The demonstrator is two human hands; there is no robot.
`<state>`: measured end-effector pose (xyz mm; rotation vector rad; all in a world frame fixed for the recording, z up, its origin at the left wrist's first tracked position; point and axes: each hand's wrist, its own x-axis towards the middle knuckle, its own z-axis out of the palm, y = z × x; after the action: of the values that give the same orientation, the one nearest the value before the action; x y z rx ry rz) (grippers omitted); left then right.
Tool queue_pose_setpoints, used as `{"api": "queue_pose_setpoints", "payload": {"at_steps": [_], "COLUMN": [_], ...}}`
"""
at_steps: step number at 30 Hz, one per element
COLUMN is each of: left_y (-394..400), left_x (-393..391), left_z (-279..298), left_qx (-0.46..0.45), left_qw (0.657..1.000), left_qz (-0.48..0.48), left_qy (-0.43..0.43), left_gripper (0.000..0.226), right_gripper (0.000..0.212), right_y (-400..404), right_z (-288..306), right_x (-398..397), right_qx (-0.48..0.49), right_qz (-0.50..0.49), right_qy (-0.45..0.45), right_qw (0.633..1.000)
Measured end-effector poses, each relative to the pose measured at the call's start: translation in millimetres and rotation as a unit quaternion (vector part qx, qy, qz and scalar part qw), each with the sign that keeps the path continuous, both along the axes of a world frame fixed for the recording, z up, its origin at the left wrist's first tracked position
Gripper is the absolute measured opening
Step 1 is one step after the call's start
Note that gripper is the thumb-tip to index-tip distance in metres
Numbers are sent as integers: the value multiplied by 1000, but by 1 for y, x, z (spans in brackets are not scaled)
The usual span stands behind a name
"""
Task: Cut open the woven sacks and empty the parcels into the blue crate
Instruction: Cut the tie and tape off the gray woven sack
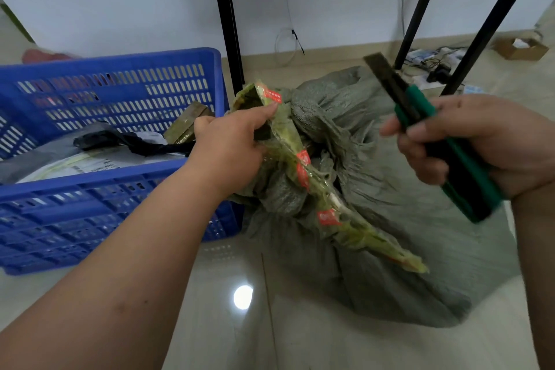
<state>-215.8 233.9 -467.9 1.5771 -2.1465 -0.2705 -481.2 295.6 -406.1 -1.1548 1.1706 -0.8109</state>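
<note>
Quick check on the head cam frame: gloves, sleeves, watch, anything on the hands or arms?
Nothing worn that shows. The left hand is bare, and its forearm is bare all the way down to the frame's lower edge: no sleeve, glove, watch or band. The right hand is bare too, no glove or ring visible; only a short stretch of its wrist shows at the right edge, also uncovered.

left hand (231, 147) gripping taped sack (375, 189) neck, right hand (486, 147) holding knife (435, 141) — blue crate (120, 177) beside

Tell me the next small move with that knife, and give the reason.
Probably bring the knife in the right hand down to the taped neck of the grey sack. The left hand grips that bunched neck, the blade is out, and the knife is clear of the sack.
</note>
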Motion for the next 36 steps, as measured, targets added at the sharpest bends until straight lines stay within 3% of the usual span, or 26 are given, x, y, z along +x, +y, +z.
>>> {"api": "queue_pose_setpoints", "payload": {"at_steps": [3,5,9,11,14,17,20,25,31,34,36], "left_y": [2,4,1,2,4,9,13,17,14,16,19], "left_x": [-8,-12,-11,-10,-9,-14,-23,-34,-34,-32,-33], "left_z": [4,7,1,4,10,15,18,21,23,26,28], "left_qx": [0,-1,-9,-28,-83,-136,-100,11,67,68,68], "left_qw": [1000,995,986,991,996,991,993,998,993,994,995], "left_qz": [-10,-37,-47,-27,28,-8,-55,-47,-31,-49,-78], "left_qy": [23,94,160,128,23,-16,22,46,92,69,-6], "left_gripper": [56,52,52,58,67,42,27,51,53,60,68], "right_gripper": [13,16,24,25,26,27,27,25,24,24,24], "right_y": [-12,-18,-20,-21,-26,-29,-31,-31,-28,-27,-25], "right_z": [-16,-35,-56,-57,-57,-56,-56,-54,-50,-46,-45], "right_x": [28,53,76,79,78,76,73,73,74,70,69], "right_qx": [-20,-6,22,10,-33,-66,-95,-129,-142,-159,-161], "right_qz": [-140,-119,-118,-135,-174,-208,-245,-273,-264,-258,-240], "right_qy": [115,186,130,86,106,112,102,103,178,248,285], "right_qw": [983,975,984,987,979,969,960,948,937,920,914]}}
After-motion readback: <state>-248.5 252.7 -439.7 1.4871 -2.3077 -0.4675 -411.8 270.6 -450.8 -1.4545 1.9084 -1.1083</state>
